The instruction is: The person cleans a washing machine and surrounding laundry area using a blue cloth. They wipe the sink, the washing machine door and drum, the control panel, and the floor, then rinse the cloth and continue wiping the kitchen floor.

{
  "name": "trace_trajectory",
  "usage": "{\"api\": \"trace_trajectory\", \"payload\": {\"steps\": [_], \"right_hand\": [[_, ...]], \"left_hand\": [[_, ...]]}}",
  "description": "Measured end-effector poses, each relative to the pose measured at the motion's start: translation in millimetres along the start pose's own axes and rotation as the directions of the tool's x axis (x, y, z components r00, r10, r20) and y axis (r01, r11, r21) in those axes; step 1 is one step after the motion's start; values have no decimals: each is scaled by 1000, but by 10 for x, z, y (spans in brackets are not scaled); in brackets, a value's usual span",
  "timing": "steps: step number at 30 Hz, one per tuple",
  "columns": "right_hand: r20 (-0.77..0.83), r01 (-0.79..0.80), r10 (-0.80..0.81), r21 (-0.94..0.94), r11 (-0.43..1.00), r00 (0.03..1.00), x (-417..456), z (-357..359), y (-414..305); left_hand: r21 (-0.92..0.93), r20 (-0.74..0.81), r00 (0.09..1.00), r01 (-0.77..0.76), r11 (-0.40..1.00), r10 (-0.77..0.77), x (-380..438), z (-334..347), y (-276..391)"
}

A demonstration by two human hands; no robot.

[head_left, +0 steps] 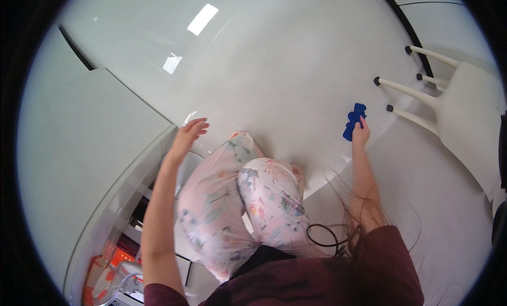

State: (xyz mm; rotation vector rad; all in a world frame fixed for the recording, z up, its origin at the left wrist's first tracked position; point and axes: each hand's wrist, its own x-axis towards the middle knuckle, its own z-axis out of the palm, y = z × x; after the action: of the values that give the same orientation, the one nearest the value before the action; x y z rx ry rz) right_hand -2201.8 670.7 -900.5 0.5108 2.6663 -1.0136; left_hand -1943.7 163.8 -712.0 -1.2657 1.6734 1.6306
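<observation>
My right hand (361, 132) grips a dark blue cloth (353, 121), bunched up, above the pale glossy floor. My left hand (193, 132) holds nothing; its fingers are apart and slightly bent, close to the corner of a white cabinet or counter. Between my arms are my bent knees in pink floral trousers (218, 187).
A white chair (471, 108) with black-tipped legs stands at the right. The white cabinet or counter top (99, 127) fills the left side, with shelves below holding an orange item (120, 257). A black cable (323, 226) loops beside my right thigh.
</observation>
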Motion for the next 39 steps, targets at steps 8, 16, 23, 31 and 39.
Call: {"api": "trace_trajectory", "payload": {"steps": [8,16,23,31,39], "right_hand": [[34,495,-507,-281,822,861,-562,1774,40],[311,753,-707,-45,656,635,-1207,2413,-987],[563,792,-766,293,536,310,-1096,2450,-1276],[685,785,-726,481,391,-58,-669,2484,-1441],[769,807,-355,587,61,-532,-473,2187,-1452]], "left_hand": [[57,72,996,50,997,-54,86,53,-338],[-24,-83,983,162,987,-163,-354,-59,-425],[-164,-127,991,25,986,-47,-669,-279,-240],[-148,-432,892,-216,965,134,-1521,-161,123],[-157,-577,814,-196,968,72,-1934,257,4]]}}
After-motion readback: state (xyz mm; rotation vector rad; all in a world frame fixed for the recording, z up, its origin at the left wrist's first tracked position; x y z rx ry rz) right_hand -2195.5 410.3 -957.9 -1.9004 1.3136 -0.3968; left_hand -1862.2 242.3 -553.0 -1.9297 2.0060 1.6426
